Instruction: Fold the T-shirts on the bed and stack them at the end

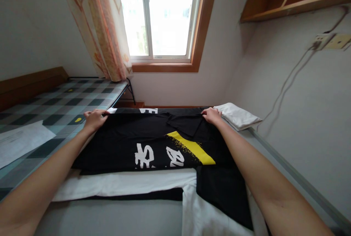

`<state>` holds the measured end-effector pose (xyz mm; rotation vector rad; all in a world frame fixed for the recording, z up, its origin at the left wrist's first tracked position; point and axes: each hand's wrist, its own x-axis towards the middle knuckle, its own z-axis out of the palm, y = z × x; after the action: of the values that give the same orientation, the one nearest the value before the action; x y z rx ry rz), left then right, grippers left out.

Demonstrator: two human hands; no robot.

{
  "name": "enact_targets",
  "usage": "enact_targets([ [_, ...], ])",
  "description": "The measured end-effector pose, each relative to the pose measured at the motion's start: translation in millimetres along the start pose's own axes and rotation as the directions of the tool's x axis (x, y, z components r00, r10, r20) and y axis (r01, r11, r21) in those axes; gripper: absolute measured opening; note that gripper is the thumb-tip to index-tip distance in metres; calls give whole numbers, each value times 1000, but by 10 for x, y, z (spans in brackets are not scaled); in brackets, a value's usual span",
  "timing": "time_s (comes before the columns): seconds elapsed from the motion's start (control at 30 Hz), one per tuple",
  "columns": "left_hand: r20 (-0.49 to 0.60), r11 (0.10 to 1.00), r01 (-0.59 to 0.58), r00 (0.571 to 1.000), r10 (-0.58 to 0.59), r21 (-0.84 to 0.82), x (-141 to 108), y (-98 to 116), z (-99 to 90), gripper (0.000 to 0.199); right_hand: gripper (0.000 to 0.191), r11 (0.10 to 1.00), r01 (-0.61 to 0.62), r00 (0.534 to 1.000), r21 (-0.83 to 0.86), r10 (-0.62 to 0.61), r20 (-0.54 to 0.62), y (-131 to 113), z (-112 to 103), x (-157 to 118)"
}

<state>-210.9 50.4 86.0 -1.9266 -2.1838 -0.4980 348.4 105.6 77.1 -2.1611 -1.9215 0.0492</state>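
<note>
A black shirt (123, 133) with white lettering and a yellow stripe is spread across a grey surface, part of it folded over. My left hand (95, 119) pinches its far left corner. At the far right, my right hand (212, 115) grips the same far edge of the shirt. White cloth (128, 185) with a sleeve shows beneath the black fabric on the near side. Just beyond my right hand lies a folded white cloth (237, 116).
A checked mattress (95, 91) on a metal frame is at the left, with a white sheet of paper (24, 141) on it. Behind it hangs a curtain (106, 27) by the window. A wooden shelf (296, 7) and a socket with a cable are on the right wall.
</note>
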Motion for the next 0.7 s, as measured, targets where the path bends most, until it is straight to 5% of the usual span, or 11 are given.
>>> enact_targets([
  [0.1,-61,998,9,998,-13,-56,-199,-22,-190,27,29,973,19,996,230,3,-94,101,-101,-73],
  [0.2,-170,990,-41,985,17,-137,-530,-103,-378,29,36,862,195,974,467,-112,-198,357,-170,-300],
  [0.3,-42,973,-104,994,98,-204,-910,-241,-442,25,46,782,343,939,521,-271,-211,669,-153,-643],
  [0.43,190,961,-140,964,188,-239,-1248,-411,-388,22,51,762,341,931,550,-356,-83,901,-46,-998],
  [0.7,-71,939,-137,990,121,-315,-1324,-466,-559,30,41,794,354,931,495,-245,-272,857,-144,-1120],
])
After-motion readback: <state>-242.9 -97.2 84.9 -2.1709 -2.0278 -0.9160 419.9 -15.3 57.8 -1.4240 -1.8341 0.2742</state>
